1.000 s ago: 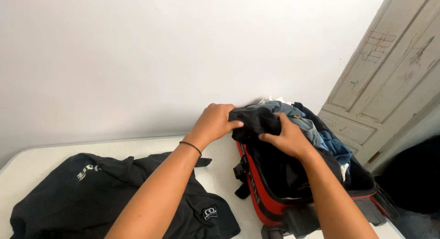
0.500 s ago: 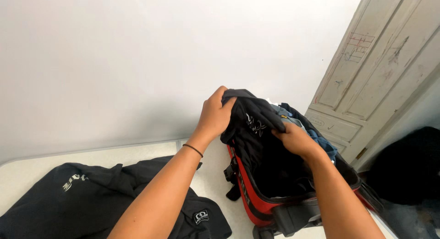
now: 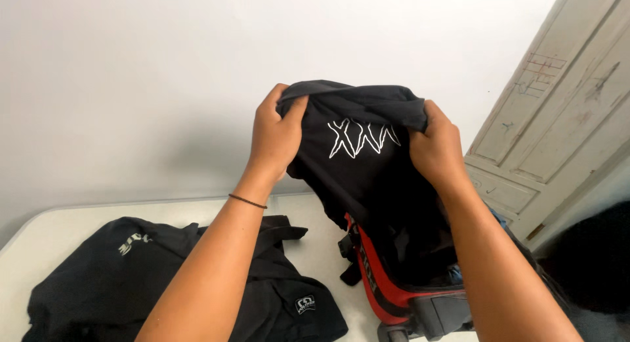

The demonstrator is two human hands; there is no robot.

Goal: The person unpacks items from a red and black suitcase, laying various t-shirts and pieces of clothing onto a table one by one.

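Cloth, soft and black with a jagged white print, hangs between my hands: the black shirt [image 3: 367,165] is lifted above the red suitcase [image 3: 384,293]. My left hand [image 3: 275,135] and right hand [image 3: 436,148] are each closed tight on its bunched upper edge. Another dark garment [image 3: 131,276] lies crumpled on the smooth white table [image 3: 46,234]. Beyond are a plain wall and a scuffed panelled door [image 3: 558,125].

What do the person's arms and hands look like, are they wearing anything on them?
Both arms are bare to the bottom of the frame, with no sleeves showing. The left hand has no glove, and a thin dark band circles its wrist. The right hand is also ungloved, with no band, watch or ring visible.
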